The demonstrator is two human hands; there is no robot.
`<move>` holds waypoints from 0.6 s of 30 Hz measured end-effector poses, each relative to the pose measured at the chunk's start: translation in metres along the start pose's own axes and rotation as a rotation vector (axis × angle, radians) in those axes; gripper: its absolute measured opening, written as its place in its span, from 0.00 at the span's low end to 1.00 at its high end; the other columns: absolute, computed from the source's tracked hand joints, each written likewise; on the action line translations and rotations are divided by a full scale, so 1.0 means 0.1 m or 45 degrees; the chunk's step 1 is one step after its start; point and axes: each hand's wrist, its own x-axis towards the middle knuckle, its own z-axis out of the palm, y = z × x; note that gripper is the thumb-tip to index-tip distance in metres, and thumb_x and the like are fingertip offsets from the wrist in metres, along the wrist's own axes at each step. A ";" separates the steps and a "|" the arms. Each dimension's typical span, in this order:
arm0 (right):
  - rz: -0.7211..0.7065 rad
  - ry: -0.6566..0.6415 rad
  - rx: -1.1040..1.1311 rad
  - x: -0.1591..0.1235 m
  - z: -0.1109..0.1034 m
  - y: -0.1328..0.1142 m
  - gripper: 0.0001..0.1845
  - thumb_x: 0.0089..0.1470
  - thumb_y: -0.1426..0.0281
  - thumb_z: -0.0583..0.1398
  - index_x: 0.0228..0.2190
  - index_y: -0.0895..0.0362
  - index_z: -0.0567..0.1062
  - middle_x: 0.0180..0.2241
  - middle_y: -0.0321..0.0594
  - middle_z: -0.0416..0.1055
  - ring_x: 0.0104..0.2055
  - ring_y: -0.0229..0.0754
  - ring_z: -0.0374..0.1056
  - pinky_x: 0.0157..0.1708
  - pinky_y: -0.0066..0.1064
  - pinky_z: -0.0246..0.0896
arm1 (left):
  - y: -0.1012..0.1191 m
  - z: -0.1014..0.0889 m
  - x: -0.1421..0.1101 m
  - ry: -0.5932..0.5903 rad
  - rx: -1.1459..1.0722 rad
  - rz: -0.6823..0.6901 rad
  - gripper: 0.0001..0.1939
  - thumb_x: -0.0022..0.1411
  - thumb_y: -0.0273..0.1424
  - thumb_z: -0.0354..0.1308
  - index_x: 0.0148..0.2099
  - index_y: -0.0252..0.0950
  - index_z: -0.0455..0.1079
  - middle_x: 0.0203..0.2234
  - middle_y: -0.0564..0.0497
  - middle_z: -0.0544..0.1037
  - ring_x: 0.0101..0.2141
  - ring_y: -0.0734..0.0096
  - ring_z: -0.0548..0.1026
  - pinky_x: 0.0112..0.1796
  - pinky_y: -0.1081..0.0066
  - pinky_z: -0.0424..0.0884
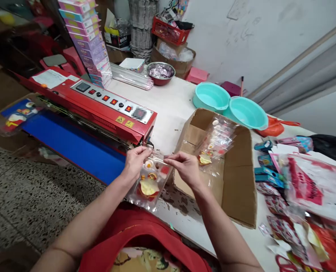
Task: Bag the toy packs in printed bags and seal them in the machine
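A clear plastic bag [148,189] hangs between my two hands, with small food-shaped pieces inside: a fried egg, a burger and a yellow-and-red one like fries. My left hand [136,162] pinches its upper left corner, close to the end of the red sealing machine [113,107]. With thumb and fingers, my right hand [186,166] grips the upper right corner, beside the cardboard box [240,181]. More filled clear bags [216,141] lie stacked inside that box. On the machine's blue conveyor belt [79,141] another filled bag [17,119] rests at the far left end.
Two turquoise basins [248,113] stand behind the box. A steel bowl [160,73] of small packets and a tall stack of small boxes [85,41] are at the back. Packaging and bags [312,189] crowd the right side, with red-handled scissors [285,263] near the front.
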 end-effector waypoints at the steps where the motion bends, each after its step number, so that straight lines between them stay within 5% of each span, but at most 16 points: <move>1: 0.064 -0.008 0.037 0.02 0.11 0.12 0.15 0.35 0.58 0.73 0.21 0.55 0.78 0.25 0.41 0.78 0.27 0.45 0.73 0.28 0.34 0.70 | -0.12 -0.09 0.05 0.088 0.014 -0.002 0.15 0.44 0.39 0.69 0.25 0.32 0.73 0.19 0.52 0.75 0.20 0.76 0.71 0.23 0.77 0.65; 6: 0.321 0.008 0.301 0.19 0.55 0.62 0.23 0.28 0.61 0.74 0.25 0.56 0.71 0.22 0.37 0.76 0.24 0.41 0.71 0.27 0.32 0.68 | -0.41 -0.50 0.31 0.256 0.028 -0.285 0.19 0.42 0.41 0.70 0.26 0.32 0.69 0.15 0.53 0.72 0.15 0.76 0.68 0.18 0.76 0.63; 14: 0.344 0.158 0.416 0.57 1.17 0.91 0.25 0.33 0.58 0.70 0.28 0.54 0.63 0.19 0.30 0.70 0.21 0.37 0.66 0.23 0.28 0.63 | -0.18 -1.14 0.49 0.299 0.164 -0.350 0.24 0.35 0.29 0.73 0.37 0.31 0.69 0.24 0.44 0.79 0.20 0.65 0.76 0.23 0.69 0.72; 16: 0.205 0.230 0.272 0.53 1.17 0.85 0.24 0.38 0.55 0.68 0.32 0.54 0.65 0.27 0.34 0.72 0.27 0.38 0.68 0.28 0.30 0.66 | -0.10 -1.25 0.55 0.372 0.211 -0.262 0.22 0.36 0.28 0.71 0.36 0.32 0.67 0.22 0.48 0.77 0.20 0.68 0.75 0.24 0.70 0.71; 18: 0.010 0.304 0.017 0.47 0.95 0.77 0.25 0.43 0.54 0.66 0.38 0.54 0.68 0.37 0.39 0.72 0.36 0.41 0.69 0.34 0.31 0.67 | 0.00 -1.37 0.60 0.400 0.248 -0.142 0.20 0.38 0.28 0.69 0.34 0.33 0.65 0.20 0.54 0.74 0.19 0.72 0.72 0.25 0.72 0.70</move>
